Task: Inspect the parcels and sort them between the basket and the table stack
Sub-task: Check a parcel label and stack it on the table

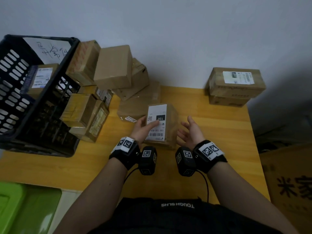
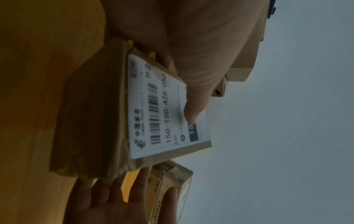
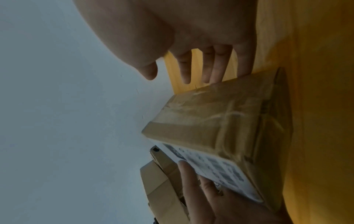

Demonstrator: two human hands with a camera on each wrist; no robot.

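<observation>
While the left hand [image 1: 143, 128] grips the labelled parcel [image 1: 163, 125] on the table [image 1: 219, 132], right hand [image 1: 190, 132] spread, empty, just beside it.

One basket [image 1: 55, 92], two hands [image 1: 143, 129], about eleven parcels [image 1: 162, 125]

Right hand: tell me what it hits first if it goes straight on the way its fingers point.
The right hand points inward at the labelled parcel; its taped side probably comes first. The fingers look nearly touching, though depth is unclear.

Table [image 1: 219, 132] bears parcels [image 1: 236, 85], basket [image 1: 33, 98].
</observation>
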